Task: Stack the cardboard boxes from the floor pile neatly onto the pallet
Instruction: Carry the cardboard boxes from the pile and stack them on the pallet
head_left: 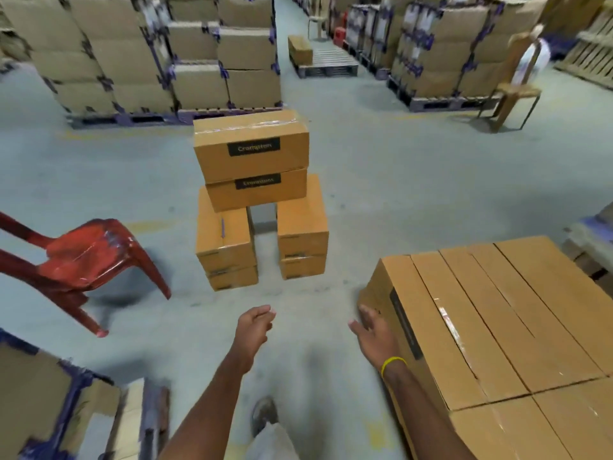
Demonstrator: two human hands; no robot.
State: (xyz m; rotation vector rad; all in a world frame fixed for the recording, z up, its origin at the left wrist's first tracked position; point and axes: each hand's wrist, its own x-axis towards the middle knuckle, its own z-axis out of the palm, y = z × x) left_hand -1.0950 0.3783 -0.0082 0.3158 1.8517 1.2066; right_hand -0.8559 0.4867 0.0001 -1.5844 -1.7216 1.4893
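Observation:
A pile of brown cardboard boxes stands on the grey floor ahead. Its top box carries a black label and lies on a second labelled box. Those two bridge a left pair and a right pair of boxes. At the right, a block of stacked boxes fills the near foreground; the pallet beneath it is hidden. My left hand hangs in the air with loosely curled fingers and holds nothing. My right hand is spread, fingers straight, beside the stack's near corner.
A red plastic chair stands tilted at the left. Wrapped box stacks on pallets line the back and right. A brown chair stands at the back right. A near-bare pallet with one box lies far ahead. More wrapped cartons sit at lower left.

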